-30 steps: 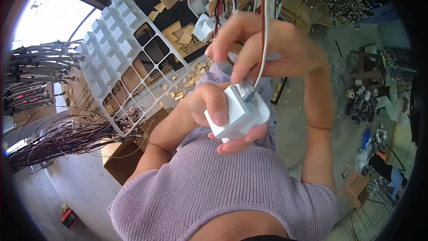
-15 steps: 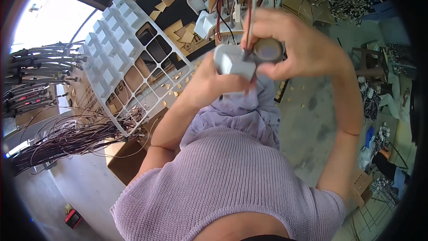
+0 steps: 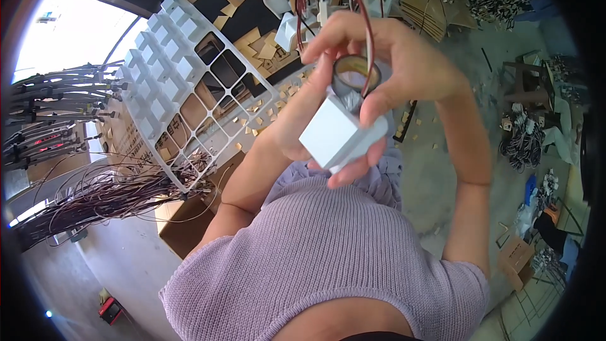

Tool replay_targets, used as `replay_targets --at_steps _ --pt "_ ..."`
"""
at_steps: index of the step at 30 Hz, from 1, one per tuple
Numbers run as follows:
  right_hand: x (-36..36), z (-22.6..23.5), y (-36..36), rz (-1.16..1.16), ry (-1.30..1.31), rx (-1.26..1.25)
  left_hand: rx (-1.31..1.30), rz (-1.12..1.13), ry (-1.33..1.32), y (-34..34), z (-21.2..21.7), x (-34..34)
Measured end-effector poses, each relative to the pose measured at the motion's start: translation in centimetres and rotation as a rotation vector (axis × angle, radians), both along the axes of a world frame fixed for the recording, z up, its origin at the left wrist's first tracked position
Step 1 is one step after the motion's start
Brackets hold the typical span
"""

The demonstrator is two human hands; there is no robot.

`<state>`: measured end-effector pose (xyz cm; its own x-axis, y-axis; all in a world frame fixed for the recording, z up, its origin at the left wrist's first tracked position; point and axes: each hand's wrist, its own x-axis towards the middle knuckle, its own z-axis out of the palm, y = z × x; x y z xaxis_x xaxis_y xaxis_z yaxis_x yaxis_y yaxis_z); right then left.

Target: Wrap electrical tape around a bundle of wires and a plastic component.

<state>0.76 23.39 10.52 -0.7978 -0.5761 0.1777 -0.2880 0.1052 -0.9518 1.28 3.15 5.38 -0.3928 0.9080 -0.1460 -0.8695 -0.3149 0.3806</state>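
Note:
A white box-shaped plastic housing (image 3: 329, 131) is held tilted in front of my chest. My left hand (image 3: 295, 127) is closed round it from the left and below, its fingertips curling out under the near edge. My right hand (image 3: 413, 63) arches over the far side, fingers bent round a dark tape roll (image 3: 344, 90), the thumb pressing down where roll and housing meet. Red and white wires (image 3: 370, 44) run from the far edge down to the housing beside the roll. A crumpled shiny strip lies between roll and housing; exactly what the right thumb presses is hidden.
At left, a white grid rack (image 3: 211, 117) carries rows of white housings (image 3: 170, 44). Beside it hang bundles of dark cables (image 3: 107, 199). More wired housings (image 3: 293, 31) stand at the far edge. Cardboard pieces (image 3: 268, 47) lie scattered; an open carton (image 3: 180, 227) sits below the rack.
The housing has turned, now showing a flat white face, and moved slightly nearer to me. The roll has moved left and tilted to show its open ring. Both hands still grip.

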Motion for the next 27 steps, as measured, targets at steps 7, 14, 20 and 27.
replay_targets --at_steps 7,14,20,27 --pt "-0.7 -0.6 1.5 0.082 -0.194 0.003 0.43 -0.361 0.064 -0.9 -1.2 -0.7" --pt "2.7 0.1 1.3 -0.216 -0.302 -0.071 -0.339 0.021 0.636 -1.6 0.4 -1.4" --pt "6.0 1.5 -2.1 -0.428 -0.375 -0.26 -0.612 0.337 0.9 -1.1 1.1 0.3" --pt "0.9 -0.6 0.8 0.022 0.016 -0.087 -0.173 -0.183 0.544 -0.9 1.5 0.5"
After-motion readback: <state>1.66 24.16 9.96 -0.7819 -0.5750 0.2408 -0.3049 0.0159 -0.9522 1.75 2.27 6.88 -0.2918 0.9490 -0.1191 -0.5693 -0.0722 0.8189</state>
